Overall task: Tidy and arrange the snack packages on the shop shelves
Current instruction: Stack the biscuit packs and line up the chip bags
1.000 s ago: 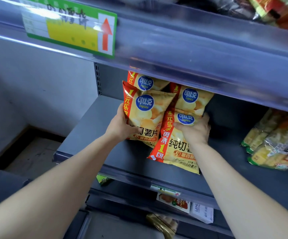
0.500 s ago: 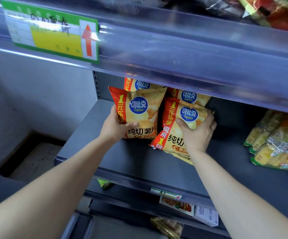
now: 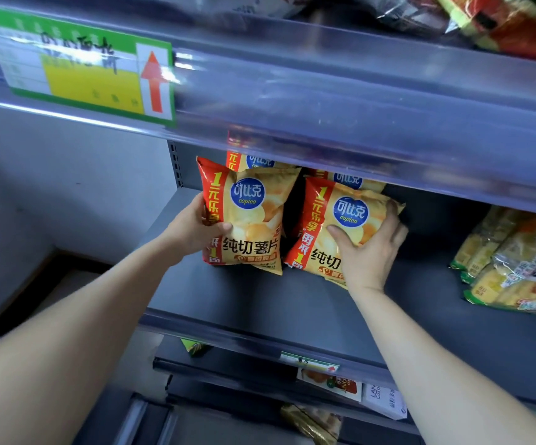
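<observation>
Two yellow-and-red chip bags stand side by side on the grey shelf (image 3: 260,303). My left hand (image 3: 193,228) grips the left chip bag (image 3: 250,220) at its left edge, thumb across the front. My right hand (image 3: 369,248) grips the right chip bag (image 3: 334,220) at its lower right, with the thumb on the front and the fingers curled round the right edge. Behind them stand two more chip bags (image 3: 254,160), their tops hidden by the upper shelf's rail.
A clear price rail (image 3: 324,101) with a green and yellow label (image 3: 80,65) crosses above. Yellow snack packs (image 3: 513,264) lie at the shelf's right. Red packs (image 3: 510,24) sit on the top shelf. Lower shelves hold small boxes (image 3: 334,383). A wall stands at the left.
Both hands have pushed the two front bags upright and back, side by side. The right bag, earlier lying tilted forward, now stands next to the left one.
</observation>
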Tool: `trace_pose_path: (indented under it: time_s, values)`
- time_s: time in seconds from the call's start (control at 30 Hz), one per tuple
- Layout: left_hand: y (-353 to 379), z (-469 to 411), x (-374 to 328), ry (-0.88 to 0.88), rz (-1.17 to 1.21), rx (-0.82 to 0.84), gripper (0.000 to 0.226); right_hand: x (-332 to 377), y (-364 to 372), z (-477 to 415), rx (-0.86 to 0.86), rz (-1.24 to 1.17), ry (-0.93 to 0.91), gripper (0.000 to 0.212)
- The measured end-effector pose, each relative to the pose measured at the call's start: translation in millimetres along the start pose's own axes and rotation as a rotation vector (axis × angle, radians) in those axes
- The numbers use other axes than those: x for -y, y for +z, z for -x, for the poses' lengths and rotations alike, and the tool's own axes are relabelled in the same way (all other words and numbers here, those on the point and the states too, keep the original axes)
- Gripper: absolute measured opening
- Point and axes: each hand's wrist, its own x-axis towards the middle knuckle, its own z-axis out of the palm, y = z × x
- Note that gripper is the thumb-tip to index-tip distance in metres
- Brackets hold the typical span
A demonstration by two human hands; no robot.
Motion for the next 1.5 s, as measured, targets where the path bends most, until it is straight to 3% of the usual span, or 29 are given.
trace_pose_path:
  time_s: [0.13, 0.23, 0.37, 0.43, 0.87, 1.4, 1.5]
  values:
    - [9, 1, -1, 0.033, -0.061, -0.064, 0.051, -5, 0, 0, 0.031, 0.097, -0.019, 0.105]
    - [15, 4, -1, 0.115, 0.014, -0.129, 0.073, -5, -4, 1, 0.065, 0.109, 0.007, 0.113]
    - [21, 9, 4, 0.099, 0.085, -0.051, 0.119, -11, -11, 6, 0.143, 0.053, 0.103, 0.126]
    - [26, 8, 3, 0.111, 0.032, -0.074, 0.130, -16, -12, 8, 0.163, 0.049, 0.130, 0.129]
    - [34, 6, -7, 0.164, -0.144, -0.126, 0.120, -15, -15, 5, 0.231, 0.183, 0.119, 0.122]
    - [44, 40, -1, -0.062, -0.178, -0.176, 0.112, -23, -34, 19, 0.312, 0.262, 0.156, 0.113]
    - [47, 45, -1, -0.072, -0.195, -0.185, 0.096, -25, -42, 20, 0.306, 0.285, 0.151, 0.104]
